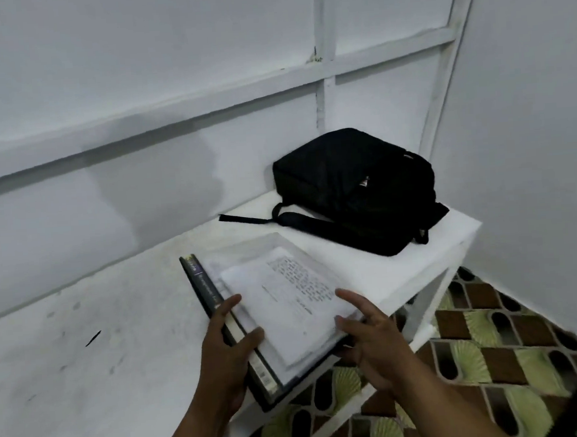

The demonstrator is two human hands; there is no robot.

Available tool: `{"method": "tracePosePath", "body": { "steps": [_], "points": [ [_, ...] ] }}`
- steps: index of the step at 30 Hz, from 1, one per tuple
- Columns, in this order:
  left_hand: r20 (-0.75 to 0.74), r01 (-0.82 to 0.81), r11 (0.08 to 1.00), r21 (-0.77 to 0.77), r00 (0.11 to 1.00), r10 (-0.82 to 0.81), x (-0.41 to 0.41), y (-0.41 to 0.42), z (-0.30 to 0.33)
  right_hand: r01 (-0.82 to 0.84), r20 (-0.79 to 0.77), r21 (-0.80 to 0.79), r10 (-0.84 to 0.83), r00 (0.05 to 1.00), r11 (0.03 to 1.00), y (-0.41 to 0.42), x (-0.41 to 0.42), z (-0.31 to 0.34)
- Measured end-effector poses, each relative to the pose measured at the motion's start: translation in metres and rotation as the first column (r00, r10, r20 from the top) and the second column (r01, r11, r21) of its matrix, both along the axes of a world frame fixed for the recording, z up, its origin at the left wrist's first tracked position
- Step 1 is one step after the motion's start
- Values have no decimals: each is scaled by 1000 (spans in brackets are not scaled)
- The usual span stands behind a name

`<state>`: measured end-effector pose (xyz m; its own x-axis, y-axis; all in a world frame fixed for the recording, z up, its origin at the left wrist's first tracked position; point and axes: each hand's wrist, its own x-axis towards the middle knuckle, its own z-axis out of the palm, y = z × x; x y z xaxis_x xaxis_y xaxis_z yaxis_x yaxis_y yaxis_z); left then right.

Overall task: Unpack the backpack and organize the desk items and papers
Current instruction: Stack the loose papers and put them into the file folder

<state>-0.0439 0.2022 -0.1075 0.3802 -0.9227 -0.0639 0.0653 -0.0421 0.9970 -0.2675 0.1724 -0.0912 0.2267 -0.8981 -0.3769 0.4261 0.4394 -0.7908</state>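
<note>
White panelled walls enclosed the corner, and a white desk [87,386] ran along them above a patterned floor [495,357]. At the far right end of the desk lay the black backpack [353,190], flat on its side, with one strap [246,218] trailing toward the middle. It appeared closed, though its zip could not be made out.

Near the front edge sat a stack: a dark hardcover book [218,312] at the bottom, a clear plastic folder [248,251] above it, and loose papers [286,307] with printed text on top. One corner of the stack overhung the desk edge.

The left hand [228,352] held the book's spine side, thumb over the upper face and fingers along the edge. The right hand [367,339] was at the opposite side with fingers spread and mostly straight. Whether its lower fingers reached beneath the stack could not be determined.

Handling assessment: the book was judged stiff and moderately heavy, suited to serve as a tray. The folder was likely slick, and the papers were light, limp and prone to sliding or fanning. Recommended hold: both long edges of the book, thumbs pressing the sheets down, stack kept level. The backpack was judged soft and slack; it would best be taken by its top handle or body, not the loose strap.
</note>
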Motion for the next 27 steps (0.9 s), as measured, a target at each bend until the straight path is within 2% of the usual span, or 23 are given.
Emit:
{"method": "tracePosePath", "body": {
  "steps": [3,6,8,11,12,13,15,16,17,22,25,27],
  "points": [
    [171,42,992,-122,985,-21,-45,-7,22,132,157,18,-133,979,991,3,-34,12],
    [227,121,965,-232,972,-67,-89,-15,50,216,230,-37,-202,952,976,6,-74,30],
    [219,174,944,-281,969,-113,-119,-19,65,256,215,-108,-229,949,961,6,-100,41],
    [239,270,908,-321,951,-198,-156,-26,80,325,75,-176,-316,946,929,8,-134,55],
    [222,302,890,-340,946,-236,-167,-30,85,360,49,-194,-357,933,913,8,-148,57],
    [143,301,879,-370,953,-266,-173,-36,91,388,30,-209,-391,920,897,10,-160,59],
    [-170,226,903,-366,937,-304,-181,-55,105,418,-15,-234,-433,901,878,15,-186,60],
    [-283,201,919,-340,910,-304,-179,-66,111,419,-38,-240,-440,897,876,18,-196,59],
    [-312,214,923,-319,896,-316,-179,-78,115,427,-55,-245,-452,890,870,23,-208,58],
    [-121,402,895,-191,895,-428,-193,-117,107,472,-147,-299,-529,836,830,35,-242,51],
    [-188,442,879,-179,862,-471,-213,-132,88,592,-64,-245,-623,780,767,32,-248,41],
    [-201,454,872,-182,851,-485,-225,-143,76,613,20,-179,-620,784,769,29,-248,30]
  ]
}}
